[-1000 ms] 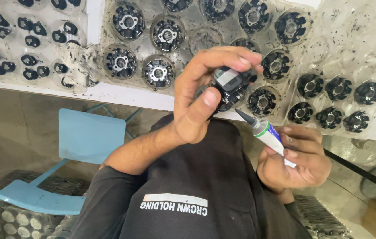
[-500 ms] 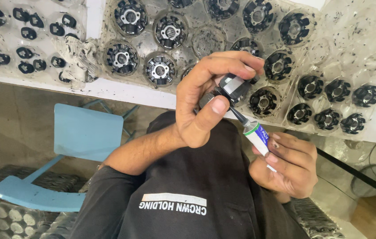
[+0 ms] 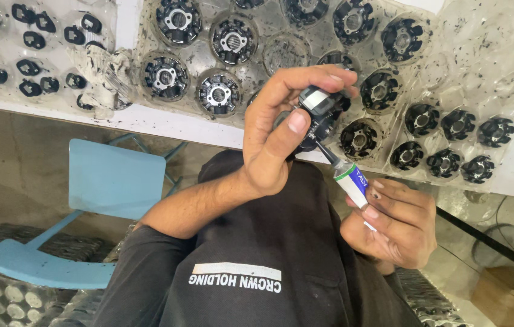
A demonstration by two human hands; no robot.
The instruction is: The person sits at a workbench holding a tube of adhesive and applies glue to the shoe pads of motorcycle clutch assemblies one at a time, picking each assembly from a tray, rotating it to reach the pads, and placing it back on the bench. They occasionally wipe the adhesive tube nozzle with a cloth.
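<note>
White bench with clear plastic trays (image 3: 450, 54) of black parts. Your left hand (image 3: 281, 133) clamps a black round part (image 3: 320, 109); your right hand (image 3: 393, 221) grips a small tube (image 3: 352, 181), nozzle touching it.

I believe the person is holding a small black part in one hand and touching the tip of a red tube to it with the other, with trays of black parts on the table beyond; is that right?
Nearly. The tube is white with green and blue bands and a black nozzle, not red, as the head view shows. The rest stands: the left hand holds the small black part, the right hand holds the tube to it, and the clear trays of black parts lie beyond.
</note>
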